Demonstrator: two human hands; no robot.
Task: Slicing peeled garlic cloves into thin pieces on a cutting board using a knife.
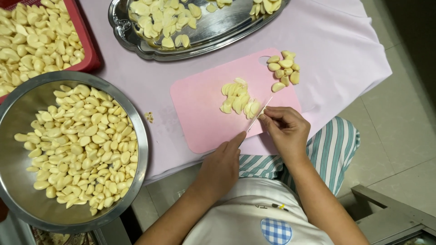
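A pink cutting board (204, 104) lies on a pale lilac cloth (340, 41). On the board is a small heap of sliced garlic (236, 97), and several whole peeled cloves (284, 68) sit at its far right corner. My left hand (220, 168) grips a small knife (260, 113). Its handle is hidden in the fist and its thin blade angles up toward the slices. My right hand (286, 129) rests on the board's right edge, fingertips pinched on a garlic clove right at the blade.
A large steel bowl (18, 104) of peeled cloves stands at the left, with a red basket (88, 45) of cloves behind it. An oval silver tray (218, 27) with garlic sits at the back. A garlic scrap (149, 117) lies on the cloth. A metal frame (390, 213) is at the lower right.
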